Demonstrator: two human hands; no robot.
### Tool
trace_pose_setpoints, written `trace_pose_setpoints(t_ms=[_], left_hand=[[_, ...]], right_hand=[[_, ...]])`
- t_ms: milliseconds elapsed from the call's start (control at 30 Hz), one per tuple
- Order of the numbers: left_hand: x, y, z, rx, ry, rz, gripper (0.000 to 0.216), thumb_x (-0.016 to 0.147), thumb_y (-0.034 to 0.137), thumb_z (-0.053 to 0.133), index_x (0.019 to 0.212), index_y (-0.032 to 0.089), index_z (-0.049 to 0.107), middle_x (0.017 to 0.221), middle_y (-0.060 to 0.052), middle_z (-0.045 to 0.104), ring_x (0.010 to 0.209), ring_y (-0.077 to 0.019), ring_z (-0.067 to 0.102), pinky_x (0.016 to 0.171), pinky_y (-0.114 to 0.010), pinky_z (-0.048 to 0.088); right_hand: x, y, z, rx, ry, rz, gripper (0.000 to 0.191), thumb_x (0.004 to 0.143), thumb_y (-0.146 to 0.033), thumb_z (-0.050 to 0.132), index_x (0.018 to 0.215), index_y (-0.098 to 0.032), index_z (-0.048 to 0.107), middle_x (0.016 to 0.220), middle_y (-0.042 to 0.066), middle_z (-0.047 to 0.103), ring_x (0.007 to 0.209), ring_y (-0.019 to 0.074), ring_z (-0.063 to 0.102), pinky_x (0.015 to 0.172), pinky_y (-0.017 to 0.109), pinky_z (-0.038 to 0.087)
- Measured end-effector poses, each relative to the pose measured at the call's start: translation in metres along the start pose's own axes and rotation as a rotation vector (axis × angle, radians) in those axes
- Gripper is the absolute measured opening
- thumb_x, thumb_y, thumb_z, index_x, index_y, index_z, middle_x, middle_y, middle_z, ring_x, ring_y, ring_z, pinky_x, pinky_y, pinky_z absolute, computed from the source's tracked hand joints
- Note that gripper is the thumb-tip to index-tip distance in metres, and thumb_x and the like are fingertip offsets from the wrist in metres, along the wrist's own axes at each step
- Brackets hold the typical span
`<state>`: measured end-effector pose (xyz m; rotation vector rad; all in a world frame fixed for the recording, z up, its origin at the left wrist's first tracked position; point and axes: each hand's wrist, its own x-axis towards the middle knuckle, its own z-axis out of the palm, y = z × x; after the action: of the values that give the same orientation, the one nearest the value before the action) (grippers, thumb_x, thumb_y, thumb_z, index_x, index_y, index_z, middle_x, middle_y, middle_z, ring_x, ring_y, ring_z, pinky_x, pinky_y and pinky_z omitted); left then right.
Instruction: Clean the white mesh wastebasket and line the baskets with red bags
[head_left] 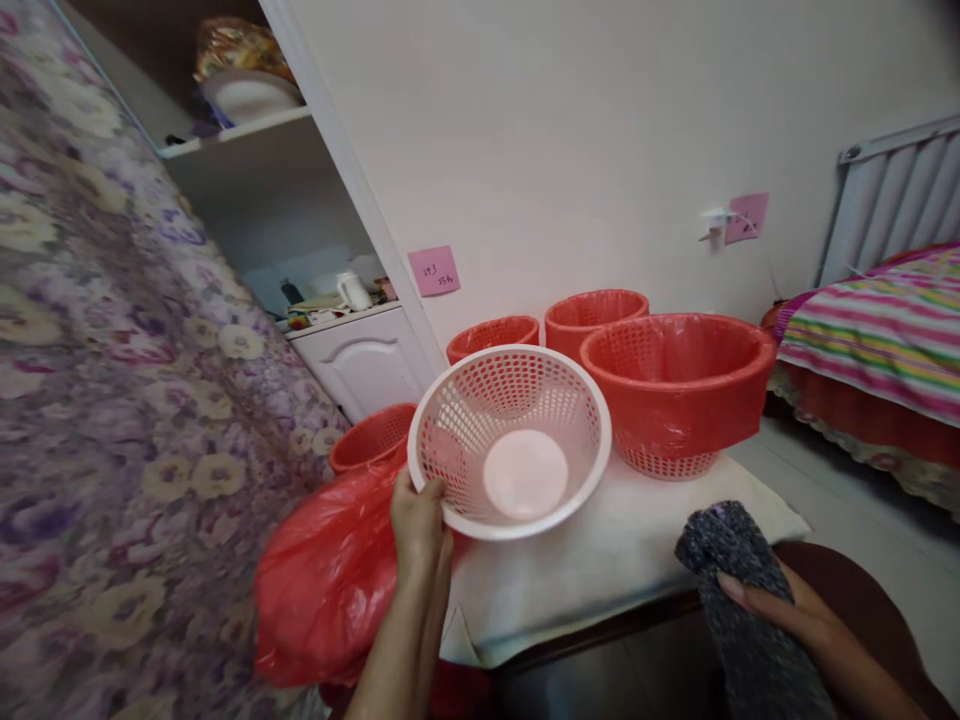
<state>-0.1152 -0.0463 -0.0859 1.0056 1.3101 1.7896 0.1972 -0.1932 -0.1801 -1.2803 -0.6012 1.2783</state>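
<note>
My left hand [418, 525] grips the near rim of a white perforated plastic basket [517, 410], tilted so its inside faces me, above a small table covered in white cloth [622, 555]. My right hand [780, 605] is at the lower right, its fingers closed round a dark grey knitted cloth [731, 545] that hangs beside the table's corner. A crumpled red plastic bag [330, 580] lies at the table's left edge, just under my left wrist.
Several red baskets lined with red bags stand on the table: a large one [675, 385] at the right, two [596, 312] [491, 335] behind, one [371, 435] at the left. A floral bedcover [112, 400] fills the left. A striped bed [877, 330] is at right, a cupboard [360, 355] behind.
</note>
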Motion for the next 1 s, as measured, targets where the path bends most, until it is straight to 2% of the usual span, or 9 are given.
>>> trace_pose_setpoints(t_ms=[133, 233, 333, 433, 500, 633, 733, 900, 1000], left_hand=[[0.033, -0.003, 0.012, 0.031, 0.006, -0.067, 0.006, 0.082, 0.010, 0.061, 0.085, 0.014, 0.058, 0.071, 0.005, 0.056, 0.056, -0.0073, 0.051, 0.053, -0.021, 0.044], [0.046, 0.000, 0.017, 0.056, -0.012, -0.108, 0.007, 0.086, 0.018, 0.061, 0.083, 0.013, 0.058, 0.070, 0.005, 0.055, 0.054, -0.0059, 0.049, 0.048, -0.019, 0.042], [0.049, 0.011, 0.018, 0.080, -0.056, -0.153, 0.006, 0.087, 0.016, 0.060, 0.082, 0.013, 0.058, 0.068, 0.006, 0.055, 0.051, -0.0050, 0.048, 0.045, -0.018, 0.041], [0.045, 0.027, 0.012, 0.089, -0.113, -0.205, 0.010, 0.083, 0.004, 0.057, 0.080, 0.013, 0.058, 0.062, 0.007, 0.055, 0.047, -0.0057, 0.049, 0.045, -0.018, 0.043], [0.039, 0.036, 0.006, 0.078, -0.150, -0.229, 0.020, 0.071, -0.005, 0.054, 0.080, 0.013, 0.059, 0.058, 0.007, 0.057, 0.044, -0.0072, 0.051, 0.045, -0.019, 0.044], [0.023, 0.049, -0.012, 0.058, -0.229, -0.288, 0.033, 0.053, -0.003, 0.059, 0.083, 0.011, 0.062, 0.058, 0.002, 0.063, 0.045, -0.0136, 0.059, 0.044, -0.023, 0.049], [0.011, 0.053, -0.025, 0.055, -0.258, -0.323, 0.036, 0.052, -0.001, 0.066, 0.086, 0.010, 0.062, 0.060, -0.001, 0.065, 0.045, -0.0145, 0.060, 0.043, -0.024, 0.052], [-0.003, 0.060, -0.035, 0.054, -0.278, -0.362, 0.036, 0.052, -0.001, 0.068, 0.086, 0.010, 0.062, 0.058, -0.003, 0.066, 0.044, -0.0140, 0.060, 0.043, -0.026, 0.054], [-0.008, 0.062, -0.038, 0.061, -0.305, -0.385, 0.040, 0.052, 0.001, 0.072, 0.088, 0.011, 0.062, 0.060, -0.004, 0.067, 0.045, -0.0152, 0.061, 0.043, -0.027, 0.056]], right_hand=[[0.012, 0.009, -0.006, -0.010, -0.033, 0.019, 0.047, 0.066, -0.047, 0.077, 0.103, -0.021, 0.068, 0.082, 0.005, 0.073, 0.081, 0.0306, 0.069, 0.074, 0.038, 0.056], [0.021, 0.018, -0.008, -0.046, -0.040, 0.011, 0.044, 0.065, -0.049, 0.076, 0.098, -0.022, 0.069, 0.085, 0.006, 0.075, 0.084, 0.0323, 0.069, 0.075, 0.038, 0.056], [0.028, 0.026, -0.009, -0.086, 0.000, -0.024, 0.041, 0.063, -0.049, 0.077, 0.093, -0.022, 0.071, 0.083, 0.006, 0.075, 0.085, 0.0333, 0.070, 0.077, 0.038, 0.056], [0.033, 0.030, -0.012, -0.083, 0.020, -0.028, 0.045, 0.062, -0.049, 0.077, 0.098, -0.022, 0.071, 0.089, 0.006, 0.076, 0.088, 0.0338, 0.069, 0.075, 0.037, 0.056], [0.037, 0.031, -0.016, -0.064, 0.019, 0.005, 0.048, 0.063, -0.050, 0.077, 0.100, -0.021, 0.070, 0.087, 0.006, 0.076, 0.086, 0.0329, 0.070, 0.072, 0.036, 0.055], [0.046, 0.033, -0.027, -0.087, -0.057, 0.072, 0.052, 0.065, -0.051, 0.078, 0.105, -0.020, 0.065, 0.085, 0.005, 0.075, 0.087, 0.0309, 0.069, 0.073, 0.035, 0.054], [0.054, 0.034, -0.036, -0.110, -0.058, 0.054, 0.055, 0.065, -0.050, 0.078, 0.108, -0.020, 0.061, 0.084, 0.004, 0.074, 0.083, 0.0291, 0.069, 0.073, 0.034, 0.053], [0.060, 0.035, -0.052, -0.167, -0.050, 0.031, 0.054, 0.068, -0.048, 0.075, 0.112, -0.021, 0.059, 0.080, 0.002, 0.073, 0.073, 0.0258, 0.067, 0.064, 0.032, 0.052], [0.068, 0.036, -0.068, -0.272, -0.057, -0.006, 0.054, 0.067, -0.048, 0.077, 0.111, -0.022, 0.062, 0.083, 0.002, 0.075, 0.077, 0.0278, 0.068, 0.067, 0.033, 0.053]])
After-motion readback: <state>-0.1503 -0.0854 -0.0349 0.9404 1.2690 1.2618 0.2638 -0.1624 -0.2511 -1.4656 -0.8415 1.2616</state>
